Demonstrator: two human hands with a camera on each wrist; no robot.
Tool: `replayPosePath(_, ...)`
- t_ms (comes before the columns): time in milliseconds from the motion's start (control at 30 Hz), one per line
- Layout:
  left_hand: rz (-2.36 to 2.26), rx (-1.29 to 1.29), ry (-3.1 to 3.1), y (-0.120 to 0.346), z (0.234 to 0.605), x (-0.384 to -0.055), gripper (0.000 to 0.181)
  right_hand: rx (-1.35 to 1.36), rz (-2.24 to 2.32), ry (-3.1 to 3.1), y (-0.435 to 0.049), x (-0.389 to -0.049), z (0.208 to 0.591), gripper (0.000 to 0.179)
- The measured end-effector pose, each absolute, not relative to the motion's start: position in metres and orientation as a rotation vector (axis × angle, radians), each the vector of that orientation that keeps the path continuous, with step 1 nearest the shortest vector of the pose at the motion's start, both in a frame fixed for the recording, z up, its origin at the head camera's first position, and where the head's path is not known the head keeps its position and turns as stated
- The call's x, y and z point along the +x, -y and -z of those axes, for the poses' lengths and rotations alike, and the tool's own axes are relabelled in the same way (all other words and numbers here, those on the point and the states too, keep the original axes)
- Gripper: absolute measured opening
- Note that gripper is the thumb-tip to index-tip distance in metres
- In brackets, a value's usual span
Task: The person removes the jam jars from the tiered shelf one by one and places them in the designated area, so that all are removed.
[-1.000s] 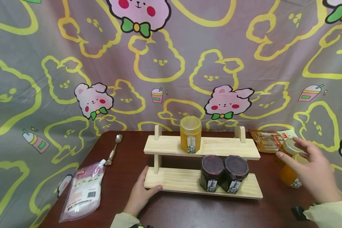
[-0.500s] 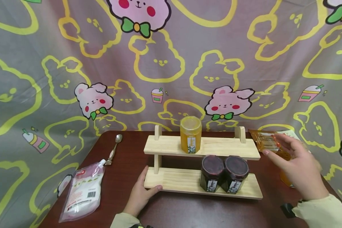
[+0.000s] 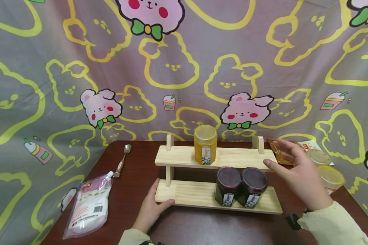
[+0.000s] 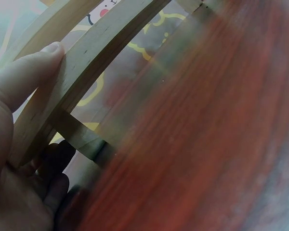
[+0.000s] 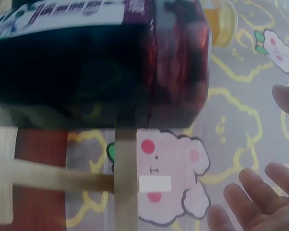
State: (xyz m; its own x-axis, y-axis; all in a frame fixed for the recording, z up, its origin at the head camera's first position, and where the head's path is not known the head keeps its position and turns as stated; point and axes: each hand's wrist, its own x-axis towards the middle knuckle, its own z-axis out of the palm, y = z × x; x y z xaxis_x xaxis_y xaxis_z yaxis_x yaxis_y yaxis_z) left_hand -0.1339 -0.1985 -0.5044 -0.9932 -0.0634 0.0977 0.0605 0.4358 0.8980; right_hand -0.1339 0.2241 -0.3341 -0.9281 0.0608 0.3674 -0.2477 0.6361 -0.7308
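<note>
Patterned cloth (image 3: 191, 98) behind; dark table (image 3: 208, 228) beneath one wooden shelf (image 3: 169, 175). Left grip (image 3: 151, 208): curled round lower board (image 3: 190, 195) at end. Right grip (image 3: 305, 177): spread, empty; contact with upper board (image 3: 239, 156) uncertain. Advisable: steady handling, jars (image 3: 228, 185) level.

Red-brown counter (image 3: 214, 228), two-tier wooden rack (image 3: 190, 194) standing centrally, spoon (image 3: 121, 163) and pouch (image 3: 90, 207) at left, jars (image 3: 332, 175) and packets (image 3: 309, 145) at right

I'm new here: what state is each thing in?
Pale wooden two-tier shelf: upright, gripped by left hand
Yellow faceted jar: upright, upper tier
Two dark purple faceted jars: upright, lower tier
White plastic pouch: lying flat
Silvery metal spoon: lying flat
Amber packet: partly hidden
Two yellowish jars, far right: partly hidden
Right hand: empty
</note>
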Motion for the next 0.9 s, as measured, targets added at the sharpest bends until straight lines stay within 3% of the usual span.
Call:
replayPosePath(433, 1.588, 0.0, 2.571, 0.199, 0.504, -0.134, 0.107, 0.318, -1.341, 2.433, -0.189, -0.14, 0.326, 0.072)
replayPosePath(900, 1.584, 0.004, 2.587, 0.199, 0.504, -0.134, 0.107, 0.33, -1.376, 2.535, -0.156, -0.148, 0.311, 0.079)
